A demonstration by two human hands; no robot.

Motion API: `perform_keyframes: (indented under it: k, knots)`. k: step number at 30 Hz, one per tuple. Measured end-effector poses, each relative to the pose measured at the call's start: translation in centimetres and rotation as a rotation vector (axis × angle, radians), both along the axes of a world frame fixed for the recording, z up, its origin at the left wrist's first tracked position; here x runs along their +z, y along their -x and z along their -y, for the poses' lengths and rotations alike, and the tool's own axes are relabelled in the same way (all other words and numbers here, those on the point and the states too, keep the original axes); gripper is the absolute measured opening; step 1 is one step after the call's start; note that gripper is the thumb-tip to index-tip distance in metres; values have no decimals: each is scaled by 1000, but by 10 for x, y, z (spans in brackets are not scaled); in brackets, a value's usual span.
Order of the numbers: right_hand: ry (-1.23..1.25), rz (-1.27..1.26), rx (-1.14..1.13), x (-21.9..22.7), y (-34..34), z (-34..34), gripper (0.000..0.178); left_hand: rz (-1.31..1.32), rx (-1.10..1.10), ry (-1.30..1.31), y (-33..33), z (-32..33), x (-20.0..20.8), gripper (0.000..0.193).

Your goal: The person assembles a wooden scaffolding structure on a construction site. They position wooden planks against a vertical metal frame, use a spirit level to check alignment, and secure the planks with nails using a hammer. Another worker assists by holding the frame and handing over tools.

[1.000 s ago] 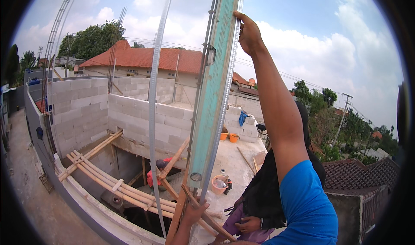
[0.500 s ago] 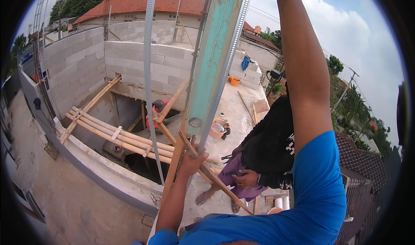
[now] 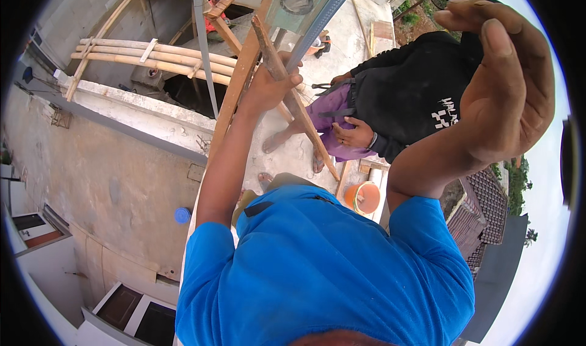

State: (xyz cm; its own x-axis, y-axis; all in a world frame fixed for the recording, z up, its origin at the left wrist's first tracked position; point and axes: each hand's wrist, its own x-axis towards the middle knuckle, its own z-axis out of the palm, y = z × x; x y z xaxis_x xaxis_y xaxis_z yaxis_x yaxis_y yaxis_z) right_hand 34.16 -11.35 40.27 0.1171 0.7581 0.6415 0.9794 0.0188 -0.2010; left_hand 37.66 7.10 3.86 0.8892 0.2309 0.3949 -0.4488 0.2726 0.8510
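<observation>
My left hand [image 3: 268, 88] is closed around the lower end of a perforated grey metal channel [image 3: 320, 24], against a crossing wooden strut [image 3: 303, 115]. Part of its grip is hidden behind that strut. Just above it is the bottom of a pale green board [image 3: 292, 20] with a dark round mark. An upright timber [image 3: 234, 97] runs beside my left wrist. My right hand [image 3: 516, 86] is raised at the upper right, thumb apart from its curved fingers, with nothing visible in it. A thinner metal strip [image 3: 203, 47] stands to the left.
A co-worker in a black top [image 3: 409, 90] stands close on the right. Bamboo poles [image 3: 165, 60] span an opening, where another person in red [image 3: 217, 19] is low down. A ledge [image 3: 140, 105] drops to lower ground at left. An orange bucket [image 3: 364, 198] stands near my body.
The view has tipped downward. My right arm, stretched upward before with its hand out of view, is now bent, and its hand shows. My left hand keeps its grip on the channel.
</observation>
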Motion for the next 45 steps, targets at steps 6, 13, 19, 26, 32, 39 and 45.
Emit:
perform_keyframes:
  k: [6,13,19,26,32,39,45]
  knots:
    - [412,-110,-349,-173,-30,10,32,68,-103,103,-9,-2,-8,66]
    - [219,123,-325,-236,-45,-7,29,71,-12,15,-11,-6,-12,44]
    - [236,200,-316,-257,-52,-16,22,70,-99,112,-10,-6,-10,57]
    - [308,248,-240,-245,-62,-20,22,42,-146,151,-11,-7,-7,73]
    - [372,364,-92,-238,-86,-29,17,52,-159,249,-14,-8,-8,82]
    - [542,85,-74,-229,-106,-38,19,69,-85,219,-24,-11,-11,89]
    - [678,-286,-173,-215,-107,-40,16,75,-103,234,-23,-8,-10,84]
